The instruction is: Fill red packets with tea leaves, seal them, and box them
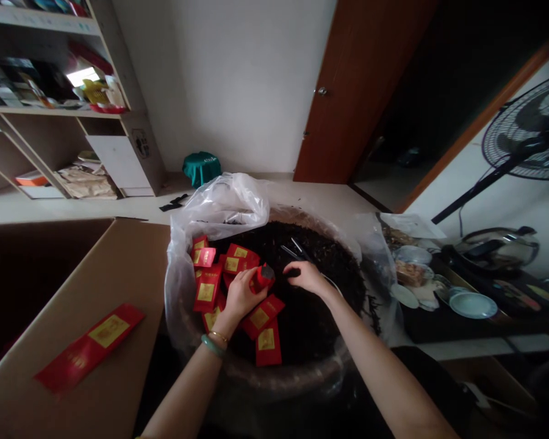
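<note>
To the near left of the left hand (pixel 240 299), one red packet (pixel 91 347) lies slantwise on a flap of one cardboard box (pixel 123 256). One green bangle (pixel 213 346) and one gold-coloured bracelet (pixel 220 337) ring the left wrist. Just nearer than the left hand, two loose red packets (pixel 268 344) overlap; at least five more lie to its left and beyond it, piled too closely to count exactly. The left hand itself grips one upright red pouch (pixel 258 283), its dark-filled mouth uppermost. The right hand (pixel 307 277), fingers bent, is just right of that pouch, over dark leaves (pixel 341 274); whether it pinches anything I cannot tell. Just beyond it, two thin metallic prongs (pixel 297 245) rest on the leaves. One clear plastic bag (pixel 229 201) surrounds everything there. Well right of the right hand, one counter (pixel 423 323) carries several dishes. Farther beyond the hands stand one fan (pixel 531 131) to the right, one green bundle (pixel 202 167) to the left and one brown door (pixel 327 110).
</note>
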